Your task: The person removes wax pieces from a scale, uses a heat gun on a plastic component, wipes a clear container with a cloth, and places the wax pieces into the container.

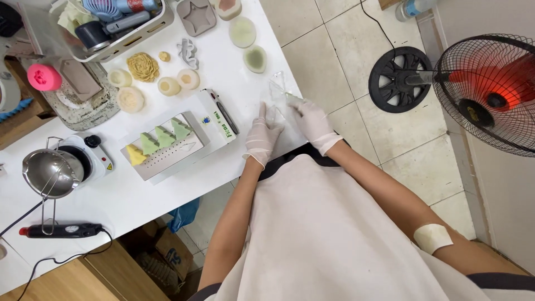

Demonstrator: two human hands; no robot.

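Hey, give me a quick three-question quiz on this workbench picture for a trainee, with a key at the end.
1. True or false: both gloved hands, left hand and right hand, touch the clear plastic bag on the white table.
2. How many green tree-shaped soaps stand beside the yellow tree-shaped soap?
3. Multiple choice: the steel melting pot sits on A) the small white hotplate, B) the floor, C) the black pedestal fan.

Key: 1 true; 2 three; 3 A.
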